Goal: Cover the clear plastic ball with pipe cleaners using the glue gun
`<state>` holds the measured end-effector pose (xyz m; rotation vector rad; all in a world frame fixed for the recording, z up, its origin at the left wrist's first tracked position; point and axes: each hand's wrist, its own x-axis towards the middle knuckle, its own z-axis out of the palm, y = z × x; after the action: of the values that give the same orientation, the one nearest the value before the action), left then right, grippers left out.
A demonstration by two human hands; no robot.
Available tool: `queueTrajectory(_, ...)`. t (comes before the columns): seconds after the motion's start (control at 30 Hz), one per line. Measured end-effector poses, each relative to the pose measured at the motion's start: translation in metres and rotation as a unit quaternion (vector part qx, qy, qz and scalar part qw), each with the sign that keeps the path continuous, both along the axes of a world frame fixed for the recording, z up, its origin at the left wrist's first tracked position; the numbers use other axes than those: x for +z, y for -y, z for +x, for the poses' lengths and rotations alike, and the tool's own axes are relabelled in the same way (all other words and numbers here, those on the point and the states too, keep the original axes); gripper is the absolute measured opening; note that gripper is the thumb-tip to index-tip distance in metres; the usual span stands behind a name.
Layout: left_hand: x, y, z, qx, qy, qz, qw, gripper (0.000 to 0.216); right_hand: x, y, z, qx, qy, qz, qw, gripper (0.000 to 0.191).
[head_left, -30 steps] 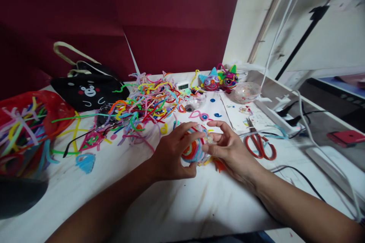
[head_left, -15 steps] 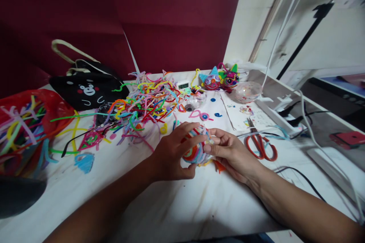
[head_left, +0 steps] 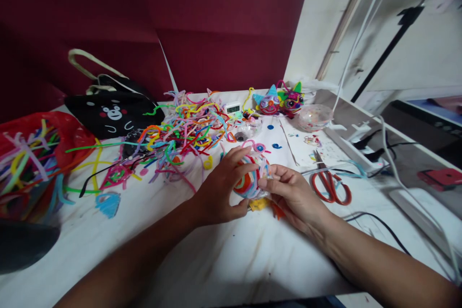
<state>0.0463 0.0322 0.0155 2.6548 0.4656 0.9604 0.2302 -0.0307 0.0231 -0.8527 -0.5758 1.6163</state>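
Note:
Between my two hands is a round ball [head_left: 252, 180] wound with colourful pipe cleaners in red, orange, blue and pink. My left hand [head_left: 222, 187] curves round its left side, fingers over the top and thumb below. On the right side, my right hand [head_left: 288, 192] grips the ball with thumb and fingers closed at its edge. Yellow and orange pipe-cleaner pieces [head_left: 260, 203] show just beneath the ball. Beyond it lie a pink loop with a blue coil [head_left: 259, 147] and two small blue coils [head_left: 276, 146]. Red-handled scissors [head_left: 329, 185] rest right of my right hand.
A tangled heap of pipe cleaners [head_left: 191, 125] spreads at the back left, near a black bag [head_left: 111, 113] and a red bag [head_left: 77, 137] of more. Two finished cat-faced figures [head_left: 269, 103], a clear bowl [head_left: 314, 118], a small timer [head_left: 232, 108] and a power strip [head_left: 361, 154] stand behind.
The ball has turned slightly and risen a little in my hands, so more of the yellow piece below shows. My left hand has shifted up slightly.

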Motion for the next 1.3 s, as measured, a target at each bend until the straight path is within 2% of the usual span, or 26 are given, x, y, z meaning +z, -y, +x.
queueTrajectory(0.2,-0.007,0.006,0.002,0.066,0.072,-0.122,0.988,0.076,0.002,-0.003,-0.008,-0.029,-0.017,-0.007,0.999,0.034)
queueTrajectory(0.33,-0.012,0.006,0.004,0.091,0.105,-0.163,0.977,0.066,0.001,-0.005,-0.015,-0.029,-0.019,-0.005,0.999,0.032)
queueTrajectory(0.63,-0.009,0.001,0.0,0.079,0.107,-0.135,0.982,0.058,0.001,-0.006,-0.021,0.0,-0.011,-0.002,1.0,0.025)
queueTrajectory(0.83,-0.008,-0.001,-0.002,0.052,0.091,-0.163,0.981,0.055,-0.002,-0.005,-0.017,0.033,-0.006,-0.014,0.999,0.018)
queueTrajectory(0.97,-0.007,-0.002,-0.003,0.036,0.091,-0.171,0.98,0.053,-0.004,-0.004,-0.014,0.05,-0.003,-0.027,0.998,0.02)
queueTrajectory(1.3,-0.005,0.003,0.001,0.045,0.108,-0.201,0.973,0.048,-0.005,-0.001,-0.015,0.054,-0.003,-0.028,0.998,0.016)
